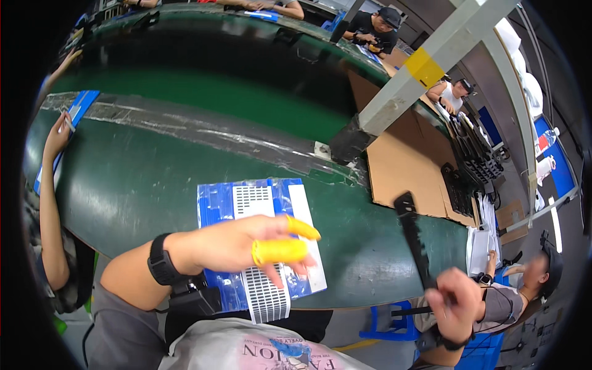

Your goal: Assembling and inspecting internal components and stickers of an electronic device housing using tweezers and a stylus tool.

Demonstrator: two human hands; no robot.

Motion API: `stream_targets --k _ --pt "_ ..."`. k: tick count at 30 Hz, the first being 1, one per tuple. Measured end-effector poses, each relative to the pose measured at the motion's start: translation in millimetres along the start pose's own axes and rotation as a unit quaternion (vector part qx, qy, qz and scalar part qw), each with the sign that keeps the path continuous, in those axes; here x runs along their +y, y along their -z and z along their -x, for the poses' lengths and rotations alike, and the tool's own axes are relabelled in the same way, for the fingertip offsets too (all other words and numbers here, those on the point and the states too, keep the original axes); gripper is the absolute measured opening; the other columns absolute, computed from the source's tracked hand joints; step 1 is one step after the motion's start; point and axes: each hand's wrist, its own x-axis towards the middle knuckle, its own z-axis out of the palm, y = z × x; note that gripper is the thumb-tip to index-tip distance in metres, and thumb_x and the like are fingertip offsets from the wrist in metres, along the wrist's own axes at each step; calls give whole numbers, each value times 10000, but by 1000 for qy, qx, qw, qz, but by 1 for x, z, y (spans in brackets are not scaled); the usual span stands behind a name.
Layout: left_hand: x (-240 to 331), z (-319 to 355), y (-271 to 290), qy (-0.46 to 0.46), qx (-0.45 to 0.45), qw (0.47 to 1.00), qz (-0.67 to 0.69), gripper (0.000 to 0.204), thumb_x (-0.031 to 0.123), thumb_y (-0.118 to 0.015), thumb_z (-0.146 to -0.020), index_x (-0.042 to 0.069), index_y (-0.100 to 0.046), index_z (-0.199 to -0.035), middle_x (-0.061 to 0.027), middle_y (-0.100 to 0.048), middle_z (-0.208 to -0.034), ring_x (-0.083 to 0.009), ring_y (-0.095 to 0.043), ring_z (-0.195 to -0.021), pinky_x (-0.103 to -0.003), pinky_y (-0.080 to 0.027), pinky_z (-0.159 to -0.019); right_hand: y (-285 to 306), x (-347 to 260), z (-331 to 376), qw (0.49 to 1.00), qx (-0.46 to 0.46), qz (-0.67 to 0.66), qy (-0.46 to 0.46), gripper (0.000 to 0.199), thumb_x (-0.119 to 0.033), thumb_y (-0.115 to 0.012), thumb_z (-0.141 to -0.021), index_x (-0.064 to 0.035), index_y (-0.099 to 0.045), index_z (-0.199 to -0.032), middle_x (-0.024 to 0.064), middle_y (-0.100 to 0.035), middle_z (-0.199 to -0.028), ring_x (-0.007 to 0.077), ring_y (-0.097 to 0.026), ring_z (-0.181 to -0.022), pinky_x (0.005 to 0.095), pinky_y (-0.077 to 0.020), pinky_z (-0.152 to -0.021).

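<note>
My left hand (237, 246), with yellow finger cots on two fingers, hovers over a blue board (216, 200) covered in clear film. Its fingers are stretched out and apart, with nothing visible in them. Beneath it a white sheet with rows of small black labels (266, 299) runs down over the table's near edge. A plain white strip (316, 271) lies along the board's right side. My right hand (455, 305), slightly blurred, is closed around the lower end of a long black notched strip (414, 237), which points up and away, tilted left.
A flat cardboard sheet (410, 163) lies at the right, with several black strips (472, 151) at its far side. A grey post (401, 92) rises from the green table (142, 185). Other people sit around, one arm (52, 197) resting on a blue board at left.
</note>
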Motion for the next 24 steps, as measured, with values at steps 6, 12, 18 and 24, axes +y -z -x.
stream_targets --k 6,12,18,24 --pt "-27 1 -18 -120 16 973 196 404 211 -508 -835 60 -344 -1173 -118 -480 -1075 -188 -518 -958 -327 -472 -765 -55 -46 -38 942 -60 -156 291 198 21 -625 -602 -18 -551 -781 96 -530 -724 184 -497 -530 290 -394 -432" --pt "-4 -10 36 -314 314 884 148 347 -43 -455 -724 -9 -425 -1068 -80 -533 -957 -144 -536 -829 -278 -435 -772 -129 -37 -88 910 232 -253 233 267 -188 -391 -871 5 -574 -851 111 -550 -848 197 -537 -734 298 -440 -662" --pt "7 6 93 -418 423 781 190 256 98 -441 -839 66 -407 -1092 -62 -542 -909 -157 -555 -813 -323 -492 -667 -178 -14 -134 805 -2 -574 -151 472 -350 -289 -906 28 -568 -866 52 -535 -723 87 -502 -620 183 -390 -539" --pt "13 9 96 -428 459 760 171 376 215 -430 -871 118 -317 -1216 -49 -497 -1032 -153 -536 -867 -304 -486 -698 -197 -14 -140 689 -86 -689 -208 207 -38 -552 -782 71 -529 -956 128 -576 -858 180 -585 -768 260 -489 -706"
